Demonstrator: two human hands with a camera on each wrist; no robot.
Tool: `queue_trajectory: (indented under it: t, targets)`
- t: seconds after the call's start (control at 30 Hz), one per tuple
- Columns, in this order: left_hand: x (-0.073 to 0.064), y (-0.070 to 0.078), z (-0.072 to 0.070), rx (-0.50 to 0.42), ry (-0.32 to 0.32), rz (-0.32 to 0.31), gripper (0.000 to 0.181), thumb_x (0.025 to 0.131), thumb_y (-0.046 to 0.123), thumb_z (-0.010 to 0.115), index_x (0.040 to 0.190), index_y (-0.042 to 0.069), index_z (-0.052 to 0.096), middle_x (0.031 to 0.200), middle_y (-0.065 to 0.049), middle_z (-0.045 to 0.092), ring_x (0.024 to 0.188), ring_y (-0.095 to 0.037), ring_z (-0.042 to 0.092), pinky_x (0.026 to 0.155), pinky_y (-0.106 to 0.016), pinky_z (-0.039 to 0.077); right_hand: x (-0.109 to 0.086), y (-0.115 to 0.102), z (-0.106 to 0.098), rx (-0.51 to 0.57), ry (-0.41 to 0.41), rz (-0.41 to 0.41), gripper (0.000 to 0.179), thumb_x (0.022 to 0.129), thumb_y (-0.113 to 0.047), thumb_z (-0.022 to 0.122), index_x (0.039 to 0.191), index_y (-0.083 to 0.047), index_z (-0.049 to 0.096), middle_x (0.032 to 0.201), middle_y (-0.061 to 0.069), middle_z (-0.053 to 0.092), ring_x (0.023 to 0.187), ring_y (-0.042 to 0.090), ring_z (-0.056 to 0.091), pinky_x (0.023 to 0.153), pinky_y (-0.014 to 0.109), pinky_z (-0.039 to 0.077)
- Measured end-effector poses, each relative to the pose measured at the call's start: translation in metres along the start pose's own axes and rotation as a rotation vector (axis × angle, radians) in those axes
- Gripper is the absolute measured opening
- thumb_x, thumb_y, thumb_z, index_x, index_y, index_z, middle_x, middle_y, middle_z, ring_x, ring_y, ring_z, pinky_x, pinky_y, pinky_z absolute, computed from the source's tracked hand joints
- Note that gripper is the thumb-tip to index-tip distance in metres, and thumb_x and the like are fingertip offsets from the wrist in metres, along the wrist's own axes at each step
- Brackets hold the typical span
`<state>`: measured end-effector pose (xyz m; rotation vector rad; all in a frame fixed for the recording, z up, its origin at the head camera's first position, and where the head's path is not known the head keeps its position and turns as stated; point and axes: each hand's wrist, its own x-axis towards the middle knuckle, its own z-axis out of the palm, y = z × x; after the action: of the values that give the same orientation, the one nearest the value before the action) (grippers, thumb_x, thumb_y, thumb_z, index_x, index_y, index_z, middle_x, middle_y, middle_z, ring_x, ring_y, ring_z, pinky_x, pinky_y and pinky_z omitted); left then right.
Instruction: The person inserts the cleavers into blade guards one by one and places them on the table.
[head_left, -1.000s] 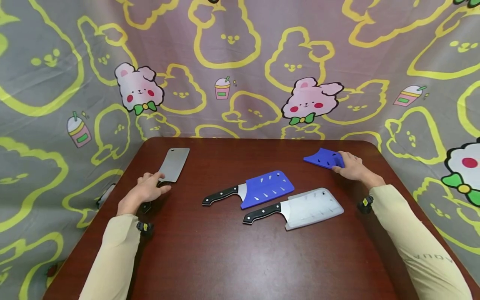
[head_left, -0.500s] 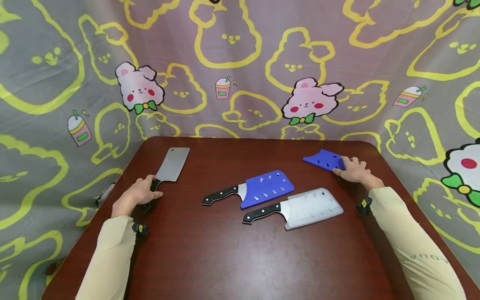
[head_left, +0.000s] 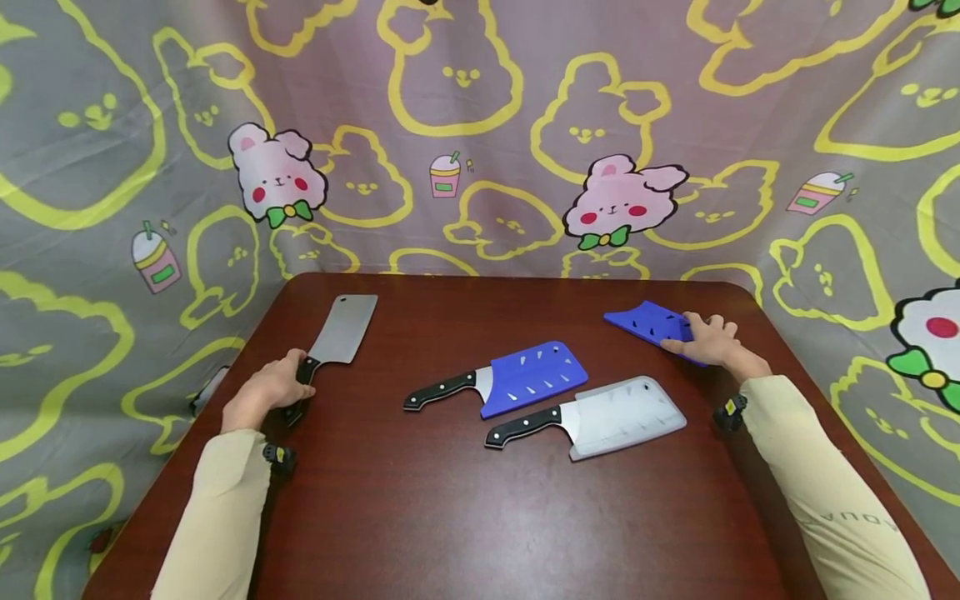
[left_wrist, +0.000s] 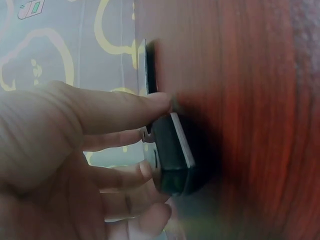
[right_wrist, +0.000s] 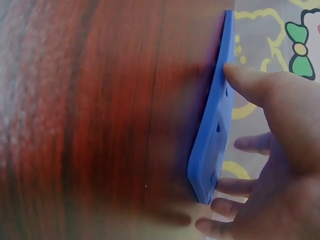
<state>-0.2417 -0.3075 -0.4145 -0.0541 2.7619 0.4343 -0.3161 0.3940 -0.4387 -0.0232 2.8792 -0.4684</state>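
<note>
At the table's left side, my left hand holds the black handle of a bare cleaver, thumb on one side and fingers on the other. The cleaver's grey blade points away from me. My right hand grips an empty blue blade cover at the back right, its thumb on the near edge and its fingers by the far side and end. Dark slots dot the cover. Mid-table lie a cleaver in a blue cover and, nearer me, another in a translucent whitish cover.
The dark red wooden table has rounded back corners. A patterned curtain with yellow outlines and pink rabbits hangs behind it and on both sides. Both sheathed cleavers lie between my hands, black handles pointing left.
My left hand has drawn back from the blade's base onto the handle and closed round it. My right hand has shifted slightly along the blue cover, which has turned a little on the table.
</note>
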Motion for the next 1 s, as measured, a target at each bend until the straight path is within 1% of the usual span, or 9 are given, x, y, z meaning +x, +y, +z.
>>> queue_trajectory:
  t: [0.2, 0.33, 0.5, 0.6, 0.67, 0.77, 0.83, 0.9, 1.0]
  targets:
    - [-0.001, -0.002, -0.001, -0.029, -0.006, 0.006, 0.072, 0.093, 0.017, 0.063, 0.147, -0.007, 0.022, 0.142, -0.042, 0.033, 0.125, -0.057, 0.04, 0.096, -0.065, 0.041, 0.0, 0.003, -0.001, -0.018, -0.021, -0.016, 0.098, 0.093, -0.057, 0.055, 0.148, 0.011, 0.012, 0.139, 0.05, 0.016, 0.122, 0.068, 0.017, 0.096, 0.071, 0.024]
    - [-0.002, -0.005, -0.004, -0.041, 0.0, 0.013, 0.071, 0.093, 0.017, 0.061, 0.146, -0.009, 0.022, 0.141, -0.042, 0.035, 0.125, -0.057, 0.041, 0.096, -0.065, 0.041, 0.001, 0.004, -0.003, -0.021, -0.035, -0.031, 0.1, 0.092, -0.058, 0.055, 0.149, 0.011, 0.01, 0.142, 0.048, 0.019, 0.123, 0.068, 0.02, 0.097, 0.074, 0.026]
    - [-0.001, -0.003, -0.008, -0.059, 0.0, -0.01, 0.07, 0.092, 0.018, 0.061, 0.143, -0.015, 0.023, 0.137, -0.043, 0.038, 0.118, -0.054, 0.047, 0.096, -0.064, 0.042, 0.002, 0.002, -0.003, -0.011, 0.041, -0.037, 0.103, 0.087, -0.057, 0.065, 0.148, 0.009, 0.014, 0.136, 0.047, 0.024, 0.117, 0.064, 0.021, 0.094, 0.07, 0.025]
    - [0.001, -0.002, -0.009, -0.06, -0.007, -0.02, 0.069, 0.092, 0.019, 0.062, 0.14, -0.018, 0.028, 0.131, -0.042, 0.043, 0.111, -0.05, 0.051, 0.093, -0.062, 0.045, 0.001, 0.0, -0.003, -0.01, 0.096, -0.039, 0.104, 0.083, -0.051, 0.073, 0.146, 0.009, 0.016, 0.129, 0.048, 0.025, 0.114, 0.061, 0.019, 0.09, 0.066, 0.023]
    - [0.002, -0.001, -0.01, -0.069, -0.004, -0.025, 0.065, 0.091, 0.019, 0.062, 0.136, -0.018, 0.033, 0.124, -0.04, 0.048, 0.105, -0.046, 0.053, 0.089, -0.059, 0.048, -0.001, -0.002, -0.003, -0.011, 0.123, -0.037, 0.105, 0.08, -0.048, 0.076, 0.146, 0.007, 0.017, 0.125, 0.047, 0.024, 0.112, 0.06, 0.018, 0.088, 0.065, 0.025]
    - [0.003, 0.001, -0.011, -0.084, 0.032, -0.023, 0.057, 0.09, 0.019, 0.063, 0.128, -0.017, 0.04, 0.111, -0.034, 0.055, 0.095, -0.042, 0.056, 0.081, -0.053, 0.05, -0.004, -0.006, -0.006, -0.024, 0.163, -0.031, 0.106, 0.076, -0.043, 0.081, 0.147, 0.004, 0.017, 0.121, 0.044, 0.023, 0.112, 0.058, 0.017, 0.083, 0.064, 0.033]
    - [0.004, 0.002, -0.012, -0.101, 0.062, -0.021, 0.052, 0.089, 0.019, 0.064, 0.123, -0.014, 0.042, 0.105, -0.031, 0.056, 0.092, -0.04, 0.056, 0.078, -0.05, 0.049, -0.006, -0.01, -0.008, -0.03, 0.186, -0.023, 0.108, 0.074, -0.042, 0.084, 0.148, 0.001, 0.017, 0.12, 0.043, 0.021, 0.112, 0.058, 0.017, 0.075, 0.062, 0.039]
    - [0.005, 0.005, -0.014, -0.109, 0.089, -0.015, 0.051, 0.09, 0.02, 0.064, 0.123, -0.012, 0.042, 0.107, -0.03, 0.055, 0.093, -0.04, 0.056, 0.077, -0.05, 0.049, -0.008, -0.013, -0.011, -0.045, 0.197, -0.012, 0.109, 0.073, -0.041, 0.085, 0.149, -0.001, 0.017, 0.121, 0.043, 0.019, 0.113, 0.058, 0.017, 0.067, 0.061, 0.042]
    - [0.006, 0.01, -0.016, -0.128, 0.112, -0.015, 0.048, 0.091, 0.02, 0.062, 0.123, -0.011, 0.041, 0.108, -0.03, 0.055, 0.094, -0.04, 0.056, 0.077, -0.051, 0.049, -0.01, -0.015, -0.014, -0.067, 0.197, -0.009, 0.106, 0.073, -0.038, 0.086, 0.147, -0.001, 0.02, 0.123, 0.044, 0.018, 0.112, 0.058, 0.017, 0.061, 0.058, 0.042]
